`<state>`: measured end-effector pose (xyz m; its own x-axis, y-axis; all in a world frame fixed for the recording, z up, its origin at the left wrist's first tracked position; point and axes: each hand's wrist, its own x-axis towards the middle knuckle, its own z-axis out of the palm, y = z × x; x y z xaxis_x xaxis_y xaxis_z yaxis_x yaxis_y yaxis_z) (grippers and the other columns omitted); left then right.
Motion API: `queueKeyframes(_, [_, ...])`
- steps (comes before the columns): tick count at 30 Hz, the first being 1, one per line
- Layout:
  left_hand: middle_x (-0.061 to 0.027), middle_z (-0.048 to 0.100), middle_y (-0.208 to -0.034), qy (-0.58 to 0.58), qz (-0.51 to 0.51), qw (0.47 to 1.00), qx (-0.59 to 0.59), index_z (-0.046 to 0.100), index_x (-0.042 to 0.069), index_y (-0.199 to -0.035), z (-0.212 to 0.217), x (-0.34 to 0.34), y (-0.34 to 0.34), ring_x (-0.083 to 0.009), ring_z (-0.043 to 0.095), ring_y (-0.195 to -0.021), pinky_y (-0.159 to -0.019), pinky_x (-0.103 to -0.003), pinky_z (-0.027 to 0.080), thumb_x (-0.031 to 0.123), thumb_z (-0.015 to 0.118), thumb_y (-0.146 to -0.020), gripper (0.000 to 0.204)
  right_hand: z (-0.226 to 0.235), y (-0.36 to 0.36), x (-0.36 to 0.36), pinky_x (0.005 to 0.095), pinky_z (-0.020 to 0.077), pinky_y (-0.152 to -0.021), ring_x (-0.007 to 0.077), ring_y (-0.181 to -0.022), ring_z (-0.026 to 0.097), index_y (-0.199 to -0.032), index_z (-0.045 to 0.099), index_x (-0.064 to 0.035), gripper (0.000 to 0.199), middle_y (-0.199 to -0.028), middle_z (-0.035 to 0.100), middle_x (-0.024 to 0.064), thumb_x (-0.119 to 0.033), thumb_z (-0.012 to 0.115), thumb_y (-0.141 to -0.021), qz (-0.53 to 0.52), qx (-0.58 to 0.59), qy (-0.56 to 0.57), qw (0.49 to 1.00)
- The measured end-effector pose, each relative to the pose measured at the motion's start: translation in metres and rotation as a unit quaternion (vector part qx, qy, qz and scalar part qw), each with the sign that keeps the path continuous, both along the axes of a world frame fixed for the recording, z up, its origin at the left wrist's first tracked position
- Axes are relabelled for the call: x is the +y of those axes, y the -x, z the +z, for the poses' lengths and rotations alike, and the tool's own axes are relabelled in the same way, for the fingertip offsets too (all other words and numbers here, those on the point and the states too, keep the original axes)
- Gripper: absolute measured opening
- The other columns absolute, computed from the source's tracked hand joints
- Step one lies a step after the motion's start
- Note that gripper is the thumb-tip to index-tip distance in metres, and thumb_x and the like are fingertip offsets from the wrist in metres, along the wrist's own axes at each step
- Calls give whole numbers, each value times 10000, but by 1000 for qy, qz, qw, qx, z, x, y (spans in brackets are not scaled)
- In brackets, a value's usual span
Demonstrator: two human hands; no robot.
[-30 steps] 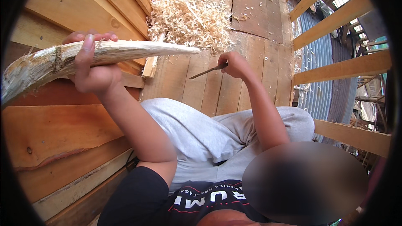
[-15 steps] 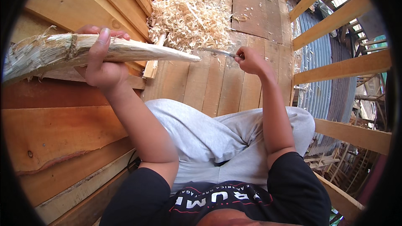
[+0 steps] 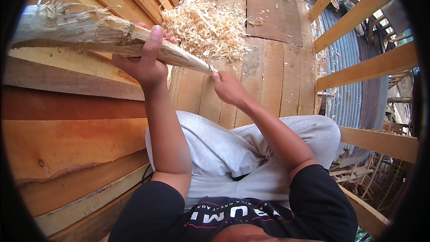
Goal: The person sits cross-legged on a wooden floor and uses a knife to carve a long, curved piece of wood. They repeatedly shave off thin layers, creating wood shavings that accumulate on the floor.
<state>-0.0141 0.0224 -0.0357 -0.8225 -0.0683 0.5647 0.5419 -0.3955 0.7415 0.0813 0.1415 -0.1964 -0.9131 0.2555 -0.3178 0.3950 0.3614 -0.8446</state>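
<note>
A thick, pale wooden stick (image 3: 80,29) with stripped, frayed sides slants across the upper left, narrowing to a point at its right end. My left hand (image 3: 145,65) is wrapped round it near the middle, thumb on top. At the tapered tip my right hand (image 3: 229,87) is closed on a knife. Only a small dark bit of the knife (image 3: 211,68) shows against the tip; the rest of the blade and the handle are hidden by the stick and my fingers.
A heap of curled wood shavings (image 3: 208,29) lies on the plank floor (image 3: 264,76) just beyond the stick's tip. Stacked boards (image 3: 76,145) line my left side. To the right runs a wooden railing (image 3: 367,71), with corrugated metal sheets (image 3: 342,47) below. My legs (image 3: 215,145) are folded in front.
My right hand has moved left, bringing the knife from beyond the tip against it. My left hand has shifted right along with the stick, whose thick end has risen in view.
</note>
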Motion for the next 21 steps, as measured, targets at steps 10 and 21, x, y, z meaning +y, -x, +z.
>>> queueKeyframes(10, [-149,556,-713,-10,66,997,-43,498,-76,-930,2,13,2,-239,580,-540,-496,-361,527,6,656,-756,250,3,1,-4,479,421,-665,420,-682,538,-784,540,47,417,-719,558,267,-269,392,-1012,-7,140,0,990])
queueKeyframes(21, [-170,559,-739,18,66,997,-47,484,-86,-959,4,22,-10,-237,573,-573,-517,-353,526,31,670,-762,295,36,-3,-3,520,459,-733,476,-789,596,-820,606,73,450,-798,612,321,-274,384,-1001,-3,107,-35,994])
